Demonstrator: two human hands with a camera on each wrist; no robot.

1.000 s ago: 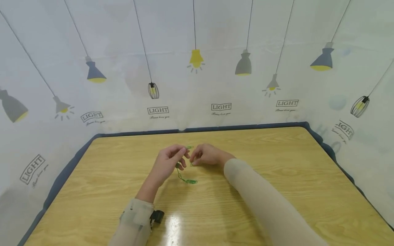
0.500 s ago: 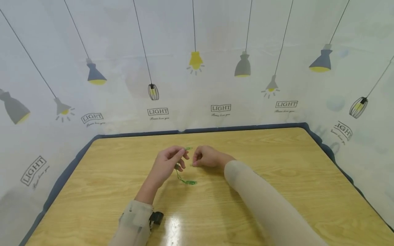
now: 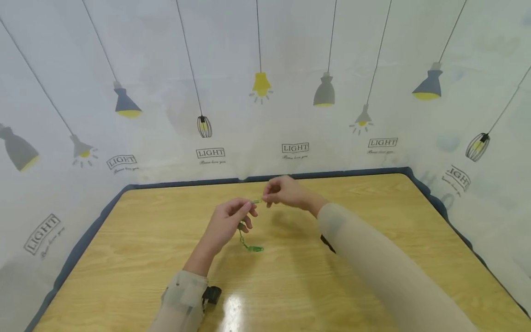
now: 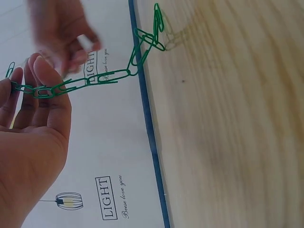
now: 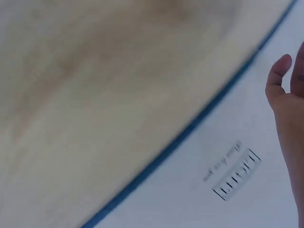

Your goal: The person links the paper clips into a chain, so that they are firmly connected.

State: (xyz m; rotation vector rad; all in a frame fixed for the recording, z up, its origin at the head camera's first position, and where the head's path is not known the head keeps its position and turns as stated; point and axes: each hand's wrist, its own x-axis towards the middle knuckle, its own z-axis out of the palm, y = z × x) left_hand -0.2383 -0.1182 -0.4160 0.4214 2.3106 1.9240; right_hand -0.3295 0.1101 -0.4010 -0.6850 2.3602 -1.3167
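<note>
A chain of green paper clips (image 4: 109, 76) hangs from my left hand (image 3: 226, 221), whose thumb and fingers pinch it near its upper end. In the head view, the chain's lower end (image 3: 255, 249) trails on or close over the table. One clip (image 3: 256, 201) sticks out to the right from the left fingertips. My right hand (image 3: 286, 192) has its thumb and index finger pinched together right at that clip's free end; a small yellowish paper clip appears between them, mostly hidden by the fingertips. In the right wrist view, only part of the right hand (image 5: 287, 99) shows, at the right edge.
A wood-grain table (image 3: 352, 240) spreads under both hands. Its far and side edges meet a white wall covering (image 3: 166, 92) printed with hanging lamps, along a dark blue border (image 3: 186, 183). A black wrist camera (image 3: 212, 294) sits on the left sleeve.
My right hand has lifted from low over the table up to the clip sticking out of the left hand. The left hand and its chain stay almost still.
</note>
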